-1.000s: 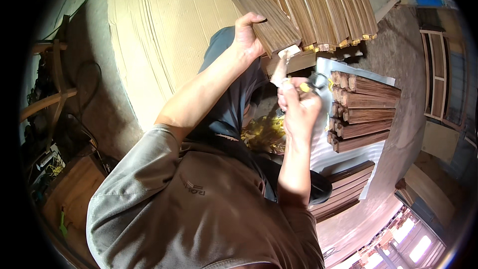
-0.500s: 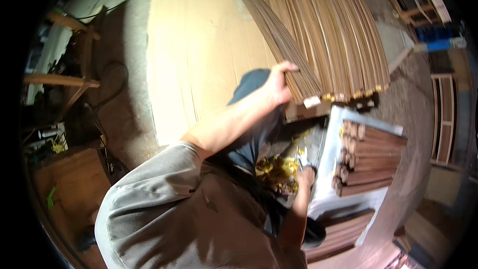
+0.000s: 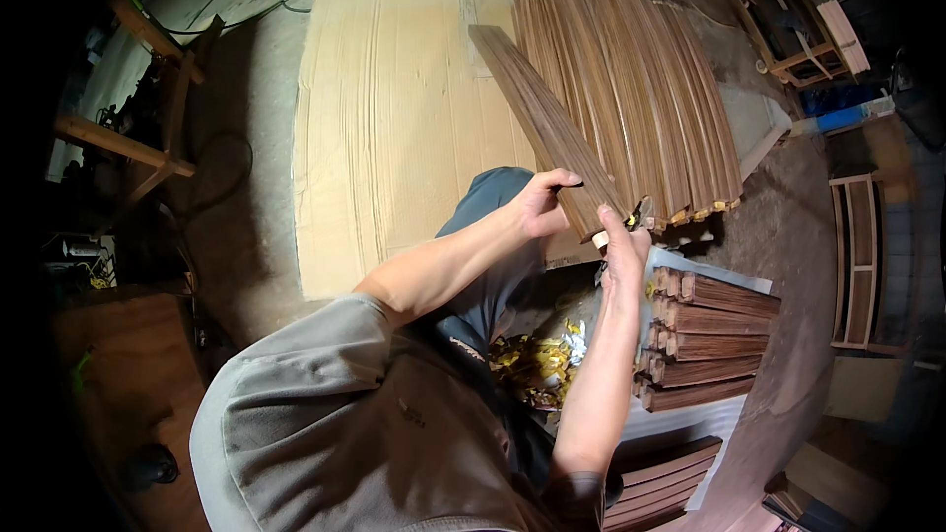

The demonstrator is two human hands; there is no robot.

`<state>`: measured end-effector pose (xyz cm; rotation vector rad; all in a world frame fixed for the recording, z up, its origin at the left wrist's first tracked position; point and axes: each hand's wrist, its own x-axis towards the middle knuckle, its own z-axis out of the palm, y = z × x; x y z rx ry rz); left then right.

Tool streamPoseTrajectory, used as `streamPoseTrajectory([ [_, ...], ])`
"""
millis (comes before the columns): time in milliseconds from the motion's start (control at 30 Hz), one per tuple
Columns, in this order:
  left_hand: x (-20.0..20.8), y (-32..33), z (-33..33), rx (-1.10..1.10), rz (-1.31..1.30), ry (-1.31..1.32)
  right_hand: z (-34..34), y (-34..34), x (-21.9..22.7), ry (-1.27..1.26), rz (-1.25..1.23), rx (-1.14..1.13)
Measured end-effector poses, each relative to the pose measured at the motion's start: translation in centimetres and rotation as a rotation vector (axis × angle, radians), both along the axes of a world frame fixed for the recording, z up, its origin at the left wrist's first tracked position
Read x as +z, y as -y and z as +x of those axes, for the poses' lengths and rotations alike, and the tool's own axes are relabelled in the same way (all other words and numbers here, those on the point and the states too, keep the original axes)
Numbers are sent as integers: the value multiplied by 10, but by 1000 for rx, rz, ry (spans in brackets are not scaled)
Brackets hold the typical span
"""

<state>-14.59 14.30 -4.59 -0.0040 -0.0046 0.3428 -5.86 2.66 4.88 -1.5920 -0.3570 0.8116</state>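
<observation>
Head view: from where I stand, one long brown plank (image 3: 540,118) slants from the person's hands toward eleven o'clock. The left hand (image 3: 544,205) is curled closed on its left edge, thumb on top; the right hand (image 3: 626,246), toward four o'clock from it, closes over the near end, thumb pressed down, with a small dark tool (image 3: 641,213) too obscured to identify. At one o'clock lies a row of planks (image 3: 631,108), packed too tightly to count. Around five o'clock, I make out five rows of shorter pieces (image 3: 724,330) on one pale sheet (image 3: 655,424). One scrap heap (image 3: 532,369), yellowish, sits at seven. One cardboard sheet (image 3: 374,118) covers the grey floor (image 3: 261,227); a wooden frame (image 3: 855,266) stands at three.
</observation>
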Motion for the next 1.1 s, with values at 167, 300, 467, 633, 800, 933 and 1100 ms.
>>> streamPoseTrajectory([
  [167,-5,-20,-1,261,-261,18,-27,36,50,574,-45,90],
  [300,4,-34,-3,311,-361,-34,-20,157,103,1393,-184,316],
  [467,4,-18,3,310,-271,-95,-18,299,110,1116,-549,168],
  [633,-2,9,24,245,26,-131,-8,354,85,701,-281,-49],
  [800,-1,44,32,114,342,-138,-10,247,73,1046,-107,-37],
  [933,7,68,41,9,388,-82,-17,181,69,944,-67,-125],
  [1100,25,89,44,-111,392,-60,-21,163,83,554,263,-307],
])
